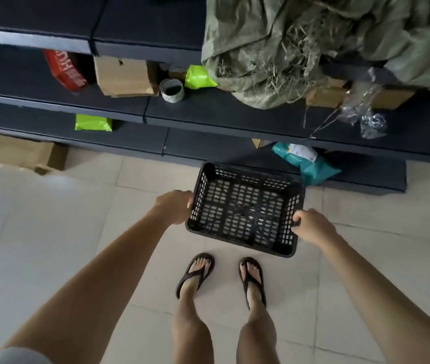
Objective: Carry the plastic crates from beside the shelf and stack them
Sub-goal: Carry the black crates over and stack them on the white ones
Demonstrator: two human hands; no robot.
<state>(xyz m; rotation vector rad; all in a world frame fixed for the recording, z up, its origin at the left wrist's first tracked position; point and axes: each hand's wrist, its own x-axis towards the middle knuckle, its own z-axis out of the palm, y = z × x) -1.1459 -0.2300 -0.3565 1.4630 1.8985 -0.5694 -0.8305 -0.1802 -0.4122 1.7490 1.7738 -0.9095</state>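
Note:
A black perforated plastic crate (pixel 245 210) is in front of me, just short of the dark shelf unit (pixel 208 111), above the tiled floor. It is empty, and the floor shows through its holes. My left hand (pixel 174 206) grips its left rim. My right hand (pixel 313 225) grips its right rim, fingers curled over the edge. No other crate is in view.
The shelves hold cardboard boxes (pixel 124 76), a red box (pixel 65 70), green parcels (pixel 93 122), a tape roll (pixel 171 90), a green sack pile (pixel 313 43) and a teal parcel (pixel 311 164). A cardboard box (pixel 19 151) sits at far left. My sandalled feet (pixel 221 277) stand just behind the crate.

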